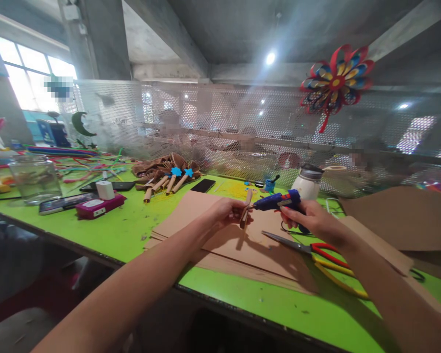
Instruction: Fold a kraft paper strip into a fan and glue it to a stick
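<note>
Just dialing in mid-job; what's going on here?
The person's left hand holds a small brown piece above a stack of brown sheets. The right hand grips a blue glue gun, its nozzle at that piece. Open scissors lie nearby, blades over the sheets. Whether glue is flowing, I can't tell.

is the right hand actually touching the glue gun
Touching: the head view shows the right hand wrapped around the glue gun, with no gap.

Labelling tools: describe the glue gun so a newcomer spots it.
On the green table lies a stack of brown sheets. Above it, the right hand holds the glue gun, nozzle toward the brown piece in the left hand. Its dark blue body sets it apart from the silver-bladed scissors below.
</note>
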### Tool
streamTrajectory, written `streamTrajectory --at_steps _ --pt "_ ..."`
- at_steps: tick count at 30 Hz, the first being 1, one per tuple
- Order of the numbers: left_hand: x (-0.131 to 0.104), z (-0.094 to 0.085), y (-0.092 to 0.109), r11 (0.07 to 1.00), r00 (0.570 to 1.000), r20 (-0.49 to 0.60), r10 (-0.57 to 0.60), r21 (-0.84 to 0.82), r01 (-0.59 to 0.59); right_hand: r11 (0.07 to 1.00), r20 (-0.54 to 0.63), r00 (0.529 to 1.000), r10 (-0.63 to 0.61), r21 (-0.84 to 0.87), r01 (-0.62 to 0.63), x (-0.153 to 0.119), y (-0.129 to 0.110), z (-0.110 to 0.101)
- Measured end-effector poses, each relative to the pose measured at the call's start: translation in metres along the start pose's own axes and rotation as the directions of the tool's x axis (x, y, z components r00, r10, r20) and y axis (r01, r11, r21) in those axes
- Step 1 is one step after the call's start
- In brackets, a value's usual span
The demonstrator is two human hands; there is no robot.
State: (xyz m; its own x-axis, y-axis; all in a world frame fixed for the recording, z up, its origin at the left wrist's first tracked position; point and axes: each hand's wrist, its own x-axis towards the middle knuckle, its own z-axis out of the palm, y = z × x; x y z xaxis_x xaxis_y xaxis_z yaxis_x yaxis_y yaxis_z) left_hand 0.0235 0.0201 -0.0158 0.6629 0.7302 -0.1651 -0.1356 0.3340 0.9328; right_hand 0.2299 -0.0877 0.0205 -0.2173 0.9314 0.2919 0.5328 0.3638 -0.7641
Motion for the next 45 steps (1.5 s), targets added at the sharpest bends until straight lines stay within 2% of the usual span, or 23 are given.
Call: streamTrajectory --at_steps 4,15,23,30,40,45 --pt "0.001 -0.001 0.0 1.0 1.0 -0.003 -0.008 0.009 0.008 1.0 -0.005 1.0 0.001 -0.021 -0.001 0.001 0.004 -0.001" --pt "-0.002 0.0 0.0 1.0 0.999 0.047 0.012 0.009 -0.013 1.0 0.075 0.997 0.0 -0.024 0.002 -0.001 0.006 -0.004" --pt "0.002 -0.003 0.0 1.0 0.998 0.055 -0.015 -0.002 0.015 1.0 0.072 0.997 0.009 -0.026 -0.007 -0.001 0.005 -0.004" --pt "0.001 -0.002 -0.002 1.0 0.999 0.034 0.004 -0.005 -0.003 1.0 0.08 0.997 0.018 -0.017 -0.017 -0.005 -0.003 -0.002" --pt "-0.001 0.001 0.0 1.0 1.0 0.012 -0.014 0.01 0.014 1.0 0.06 0.998 0.01 -0.021 -0.009 -0.002 0.003 -0.004" --pt "0.0 0.0 -0.001 1.0 1.0 0.021 0.005 0.011 -0.005 1.0 0.09 0.996 0.016 -0.008 -0.015 -0.003 0.004 -0.003"
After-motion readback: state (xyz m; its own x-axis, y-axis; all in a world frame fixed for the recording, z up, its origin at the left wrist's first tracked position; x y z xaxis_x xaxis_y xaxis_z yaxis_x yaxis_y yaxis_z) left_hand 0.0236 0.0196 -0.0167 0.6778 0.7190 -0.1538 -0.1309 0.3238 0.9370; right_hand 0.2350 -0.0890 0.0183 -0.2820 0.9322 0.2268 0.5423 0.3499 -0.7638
